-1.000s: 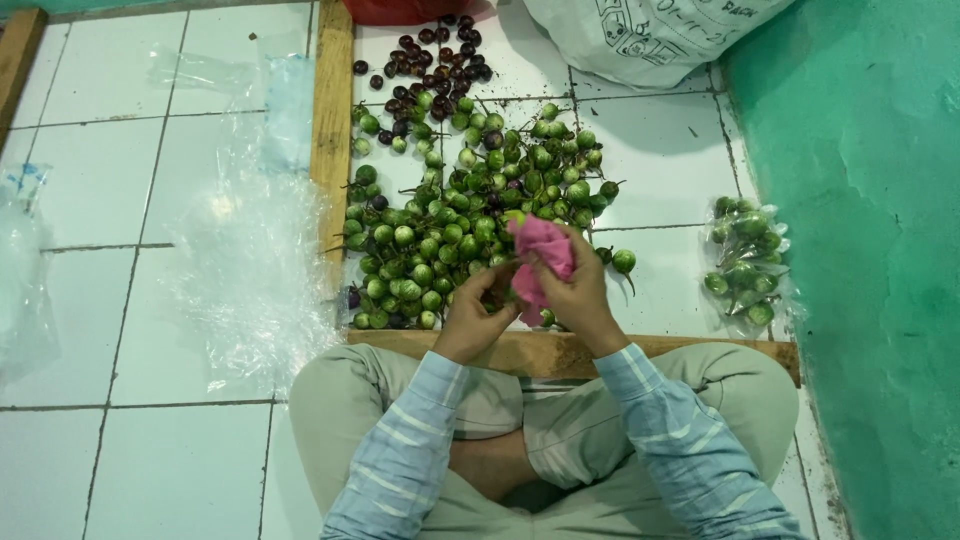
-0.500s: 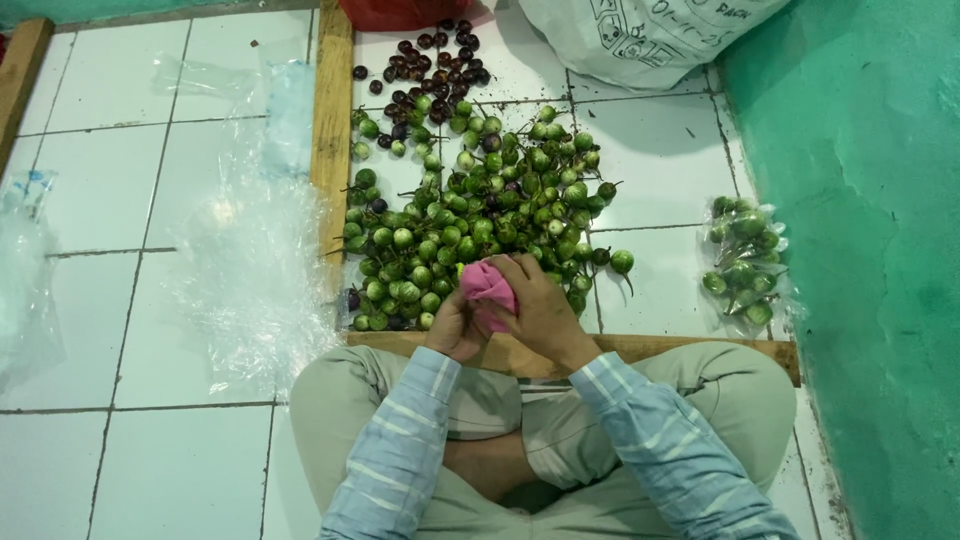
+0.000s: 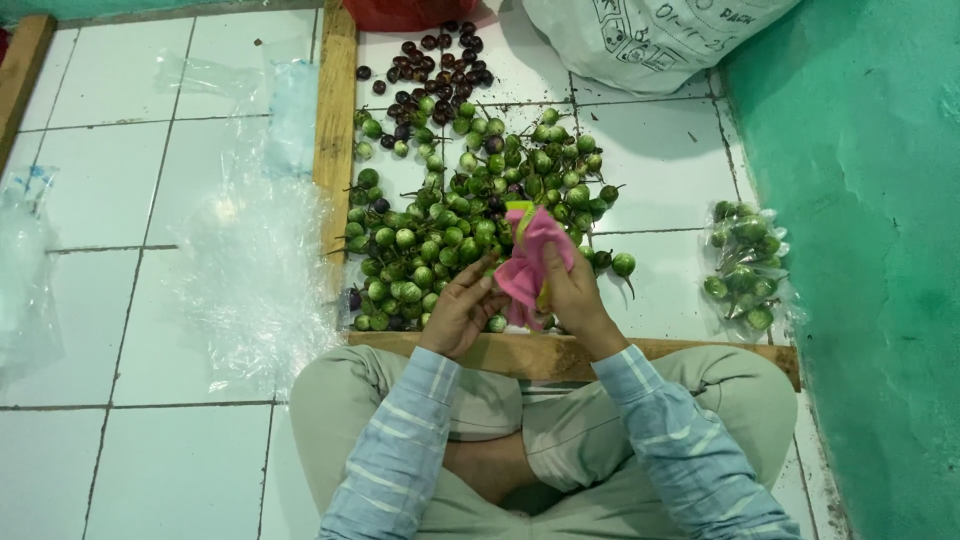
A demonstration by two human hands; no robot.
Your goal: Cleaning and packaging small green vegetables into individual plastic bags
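I sit cross-legged on a white tiled floor in front of a heap of small round green eggplants [image 3: 455,215]. A pink cloth [image 3: 530,262] with a yellow-green bit behind it is gripped in my right hand [image 3: 572,295] and held up over the near edge of the heap. My left hand [image 3: 462,310] is beside it, fingertips touching the lower edge of the cloth. What the cloth wraps, if anything, is hidden. Dark purple eggplants [image 3: 430,65] lie at the far end of the heap.
Wooden battens frame the heap on the left [image 3: 335,150] and near side [image 3: 560,355]. Clear plastic bags [image 3: 255,260] lie on the tiles to the left. A filled clear bag of green eggplants [image 3: 745,265] rests by the green wall [image 3: 860,250]. A white sack [image 3: 650,35] is at the top.
The pink cloth was bunched between both hands half a second ago; now it is lifted and spread more, shifted slightly right, with my right hand holding it.
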